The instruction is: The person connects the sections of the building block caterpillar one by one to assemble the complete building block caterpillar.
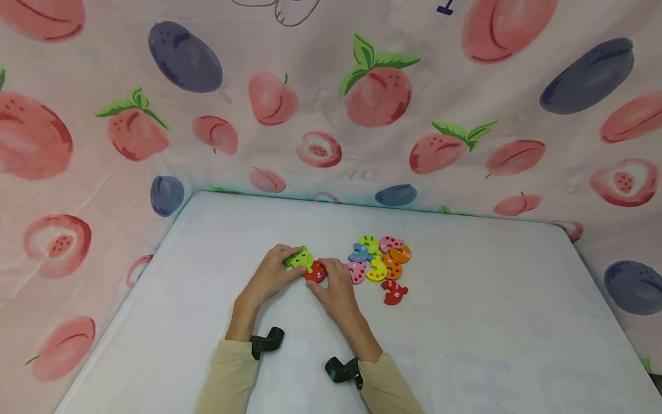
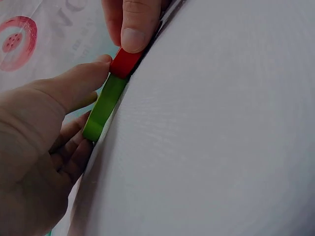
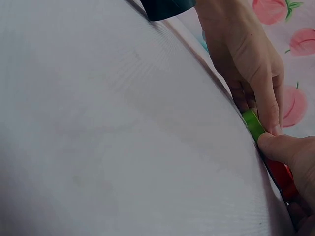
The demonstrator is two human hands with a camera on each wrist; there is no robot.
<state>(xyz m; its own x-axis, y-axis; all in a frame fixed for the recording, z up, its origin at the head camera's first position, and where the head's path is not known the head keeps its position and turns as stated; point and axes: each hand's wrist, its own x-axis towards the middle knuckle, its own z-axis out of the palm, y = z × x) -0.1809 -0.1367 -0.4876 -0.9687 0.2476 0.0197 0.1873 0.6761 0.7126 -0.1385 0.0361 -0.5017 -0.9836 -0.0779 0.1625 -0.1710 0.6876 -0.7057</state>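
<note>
On the white table my left hand [image 1: 273, 268] grips a green puzzle piece [image 1: 301, 260] with a smiling face, its thumb and fingers on opposite edges. My right hand [image 1: 336, 287] pinches a red puzzle piece [image 1: 315, 272] marked with a 2. The two pieces lie flat and touch each other. In the left wrist view the green piece [image 2: 104, 107] meets the red piece [image 2: 124, 63] edge to edge. The right wrist view shows the right thumb [image 3: 280, 147] on the red piece [image 3: 281, 179], beside the green one [image 3: 253, 124].
Right of my hands lies a cluster of curved puzzle pieces, among them a yellow piece [image 1: 376, 269], a blue piece [image 1: 359, 253] and an orange piece [image 1: 400, 253]. A red piece [image 1: 394, 292] sits nearest me. Fruit-patterned cloth [image 1: 320, 103] rises behind the table [image 1: 491, 322].
</note>
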